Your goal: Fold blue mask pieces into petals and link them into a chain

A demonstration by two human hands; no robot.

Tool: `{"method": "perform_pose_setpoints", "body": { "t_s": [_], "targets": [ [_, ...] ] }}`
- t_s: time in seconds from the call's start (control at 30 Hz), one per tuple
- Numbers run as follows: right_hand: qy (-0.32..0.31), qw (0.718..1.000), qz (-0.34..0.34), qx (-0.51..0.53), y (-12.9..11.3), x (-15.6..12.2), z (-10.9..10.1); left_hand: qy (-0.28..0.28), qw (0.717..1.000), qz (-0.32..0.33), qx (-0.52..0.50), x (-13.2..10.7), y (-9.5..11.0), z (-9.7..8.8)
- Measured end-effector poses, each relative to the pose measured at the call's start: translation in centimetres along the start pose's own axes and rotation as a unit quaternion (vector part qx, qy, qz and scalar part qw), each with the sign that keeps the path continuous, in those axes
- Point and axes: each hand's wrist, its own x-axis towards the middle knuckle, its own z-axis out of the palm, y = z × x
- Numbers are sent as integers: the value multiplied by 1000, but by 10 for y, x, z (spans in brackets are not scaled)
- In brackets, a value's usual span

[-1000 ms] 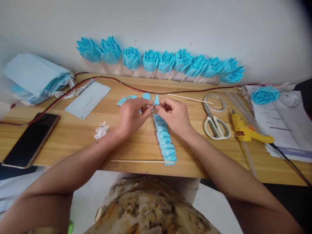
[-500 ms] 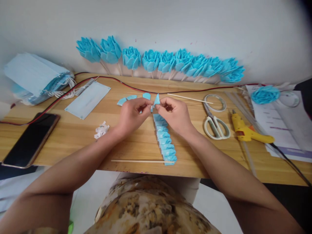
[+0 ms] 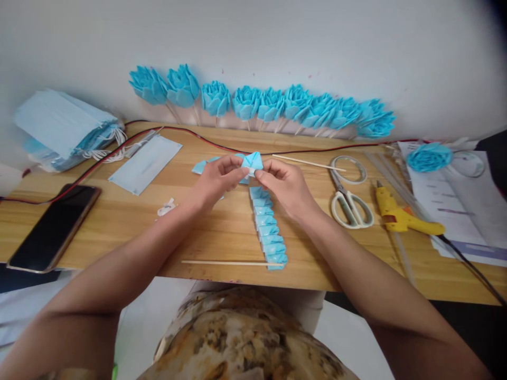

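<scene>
Pinching a partly folded blue piece (image 3: 252, 160) in left hand (image 3: 217, 181) and right hand (image 3: 285, 184), just beyond the row of folded pieces (image 3: 270, 229); apparently leaving loose pieces (image 3: 199, 167) to fold, left of that row.

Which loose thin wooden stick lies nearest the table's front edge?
The pale wooden stick overlapping the row of folded blue pieces; the other stick lies by the white-handled scissors.

I work at a craft table (image 3: 225, 235) set against a white wall (image 3: 253, 37); whether in a home or a workshop, I can't tell. Blue flowers (image 3: 216, 98) on sticks lean along the wall, and around my folded pieces (image 3: 269, 230) lie scissors (image 3: 345, 194), tape (image 3: 365, 172), a glue gun (image 3: 396, 218) and my phone (image 3: 55, 227).
</scene>
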Motion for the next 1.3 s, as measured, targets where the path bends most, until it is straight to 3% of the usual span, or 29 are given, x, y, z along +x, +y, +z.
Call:
{"method": "perform_pose_setpoints", "body": {
  "t_s": [0.2, 0.37, 1.03, 1.2, 1.3],
  "targets": [
    [-47, 999, 21, 6, -5, -2, 0, 9, 1000, 12, 17, 0, -2, -1],
    [-27, 999, 7, -44, 0, -1, 1, -9, 999, 39, 17, 1, -5, 1],
    [-45, 998, 38, 11, -1, 2, -5, 18, 1000, -2, 11, 0, -1, -3],
    [-10, 1000, 23, -2, 0, 2, -2, 64, 996, 62, -11, -1, -1, -1],
    [12, 1000, 2, -17, 2, 2, -1, 101, 984, 128, 75, -5, 1, 2]
  ]
}}
